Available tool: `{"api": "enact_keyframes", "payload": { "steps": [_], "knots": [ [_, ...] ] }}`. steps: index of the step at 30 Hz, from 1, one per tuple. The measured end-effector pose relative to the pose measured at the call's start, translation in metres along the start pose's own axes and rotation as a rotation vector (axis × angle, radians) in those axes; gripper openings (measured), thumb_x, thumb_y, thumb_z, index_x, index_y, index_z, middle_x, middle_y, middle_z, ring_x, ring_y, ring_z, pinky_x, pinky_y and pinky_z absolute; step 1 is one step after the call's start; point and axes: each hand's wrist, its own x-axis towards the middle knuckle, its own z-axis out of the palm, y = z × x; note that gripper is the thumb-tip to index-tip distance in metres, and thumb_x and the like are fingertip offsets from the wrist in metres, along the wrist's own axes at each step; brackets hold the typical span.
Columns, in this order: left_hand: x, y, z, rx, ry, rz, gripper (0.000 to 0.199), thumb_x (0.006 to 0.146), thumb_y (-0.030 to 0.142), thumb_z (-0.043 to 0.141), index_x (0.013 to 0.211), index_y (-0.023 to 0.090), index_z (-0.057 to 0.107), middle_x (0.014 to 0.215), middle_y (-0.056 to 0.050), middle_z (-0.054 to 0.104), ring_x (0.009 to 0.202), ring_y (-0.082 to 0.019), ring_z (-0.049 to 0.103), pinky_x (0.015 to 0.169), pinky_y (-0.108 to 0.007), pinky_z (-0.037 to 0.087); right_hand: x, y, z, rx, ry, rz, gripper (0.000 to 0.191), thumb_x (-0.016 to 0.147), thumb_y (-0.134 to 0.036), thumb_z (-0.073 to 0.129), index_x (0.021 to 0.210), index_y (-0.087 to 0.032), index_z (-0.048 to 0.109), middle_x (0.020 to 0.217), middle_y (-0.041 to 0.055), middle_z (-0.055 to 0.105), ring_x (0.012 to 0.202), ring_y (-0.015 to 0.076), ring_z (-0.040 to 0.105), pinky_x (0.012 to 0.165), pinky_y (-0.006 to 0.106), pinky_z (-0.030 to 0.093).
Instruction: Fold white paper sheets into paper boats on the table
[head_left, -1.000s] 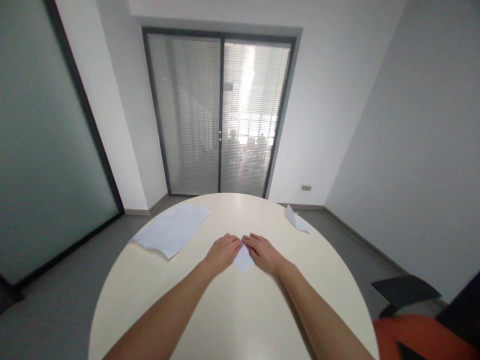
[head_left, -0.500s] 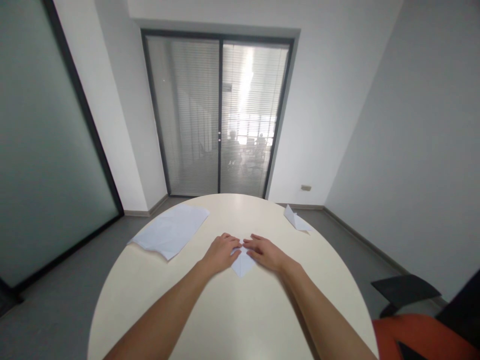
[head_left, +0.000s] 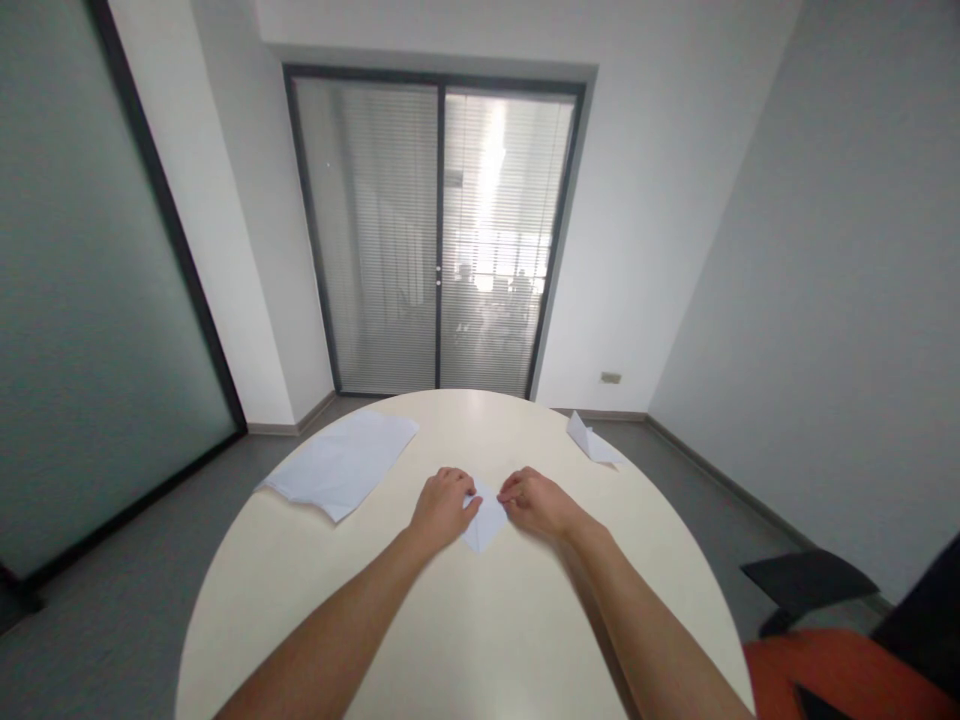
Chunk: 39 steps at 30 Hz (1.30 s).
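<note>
A small folded white paper (head_left: 484, 520) lies on the round cream table (head_left: 465, 640), one corner pointing toward me. My left hand (head_left: 448, 505) rests on its left side, fingers curled and thumb on the paper. At its right corner, my right hand (head_left: 529, 502) has thumb and fingertips pinched together on the paper's edge. A crease runs down the lower part of the paper.
Large white sheets (head_left: 345, 465) lie at the table's left edge. A folded paper shape (head_left: 592, 442) stands near the right far edge. An orange chair (head_left: 840, 675) with a black armrest (head_left: 810, 585) is at the right.
My right hand has moved slightly right, and its spread fingers have closed into a pinch at the paper's right corner. My left fingers have drawn back a little, uncovering more of the paper's top.
</note>
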Motion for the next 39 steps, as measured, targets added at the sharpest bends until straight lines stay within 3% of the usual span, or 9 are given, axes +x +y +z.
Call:
{"api": "enact_keyframes", "payload": {
  "steps": [6, 11, 23, 29, 36, 39],
  "knots": [
    [0.003, -0.008, 0.002, -0.019, -0.003, -0.03, 0.009, 0.089, 0.026, 0.061, 0.094, 0.021, 0.068, 0.102, -0.005, 0.071, 0.108, -0.023, 0.058, 0.096, -0.036, 0.044, 0.001, -0.004, -0.003, -0.013, -0.044, 0.046, 0.026, 0.085, -0.023, 0.055, 0.093, -0.021, 0.08, 0.097, 0.0084, 0.074, 0.094, 0.0212, 0.064, 0.082, 0.027, 0.047],
    [0.003, -0.009, 0.003, -0.023, -0.003, -0.047, 0.012, 0.088, 0.026, 0.06, 0.095, 0.022, 0.069, 0.104, -0.006, 0.072, 0.111, -0.024, 0.057, 0.095, -0.036, 0.045, -0.006, 0.003, -0.008, 0.025, -0.042, 0.062, 0.019, 0.077, -0.026, 0.063, 0.084, -0.024, 0.081, 0.09, 0.0049, 0.073, 0.079, 0.0184, 0.065, 0.071, 0.024, 0.047],
    [0.002, -0.007, -0.001, -0.008, 0.007, -0.024, 0.01, 0.089, 0.025, 0.059, 0.094, 0.022, 0.068, 0.099, -0.005, 0.071, 0.108, -0.024, 0.057, 0.093, -0.036, 0.045, -0.007, -0.008, -0.013, 0.048, -0.003, 0.083, 0.029, 0.077, -0.026, 0.061, 0.098, -0.025, 0.08, 0.088, 0.004, 0.075, 0.073, 0.017, 0.065, 0.068, 0.024, 0.047],
    [0.001, -0.008, 0.001, -0.028, 0.008, -0.02, 0.011, 0.089, 0.023, 0.057, 0.094, 0.02, 0.067, 0.102, -0.007, 0.071, 0.108, -0.024, 0.058, 0.094, -0.036, 0.046, -0.006, -0.004, -0.012, 0.078, -0.04, 0.101, 0.02, 0.078, -0.031, 0.065, 0.07, -0.018, 0.078, 0.07, 0.0041, 0.072, 0.061, 0.0143, 0.058, 0.061, 0.023, 0.041],
    [0.001, -0.009, 0.005, -0.076, 0.057, 0.022, 0.014, 0.085, 0.015, 0.057, 0.09, 0.02, 0.069, 0.141, -0.006, 0.057, 0.124, -0.024, 0.051, 0.103, -0.038, 0.043, -0.005, -0.002, -0.01, 0.056, -0.058, 0.099, 0.029, 0.079, -0.032, 0.062, 0.057, -0.016, 0.07, 0.057, 0.0021, 0.065, 0.054, 0.0119, 0.051, 0.055, 0.023, 0.034],
    [0.002, -0.01, 0.007, -0.099, 0.041, 0.022, 0.021, 0.086, 0.013, 0.055, 0.098, 0.02, 0.07, 0.126, -0.006, 0.067, 0.115, -0.022, 0.058, 0.101, -0.037, 0.045, -0.005, 0.0, -0.008, 0.065, -0.053, 0.119, 0.027, 0.078, -0.032, 0.063, 0.059, -0.016, 0.072, 0.06, 0.0025, 0.066, 0.056, 0.0125, 0.052, 0.056, 0.023, 0.035]
  ]
}}
